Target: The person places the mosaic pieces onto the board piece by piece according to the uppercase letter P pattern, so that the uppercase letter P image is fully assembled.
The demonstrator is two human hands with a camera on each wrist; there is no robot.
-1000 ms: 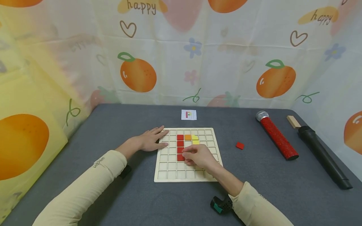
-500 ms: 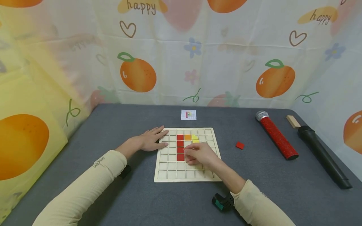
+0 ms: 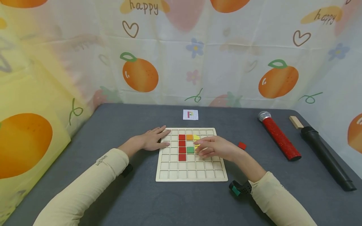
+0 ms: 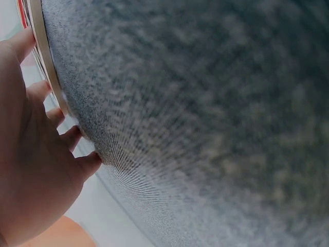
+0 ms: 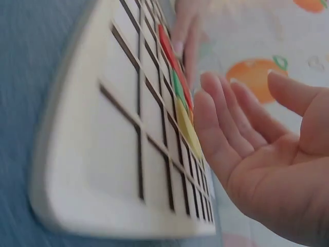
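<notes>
A pale grid board (image 3: 169,174) lies on the table. In its squares sit a column of red tiles (image 3: 182,143), an orange tile (image 3: 189,137), a yellow tile (image 3: 196,137) with more yellow below it partly covered by fingers, and a green tile (image 3: 190,150). My left hand (image 3: 152,139) rests at the board's left edge, fingers spread; in the left wrist view its fingertips touch the rim. My right hand (image 3: 216,147) hovers over the board's right half with loosely bent fingers, and the right wrist view shows nothing in its palm. A loose red tile (image 3: 242,145) lies just beyond the right wrist.
A small printed card (image 3: 190,115) with a coloured grid lies behind the board. To the right are a red microphone (image 3: 280,138), a black tube-like handle (image 3: 328,158) and a small wooden block (image 3: 296,122). A fruit-print curtain hangs behind the table.
My right hand has lifted from the middle of the board and moved right, fingers loosened. A green tile now shows in the square where the hand was. The left hand stays put.
</notes>
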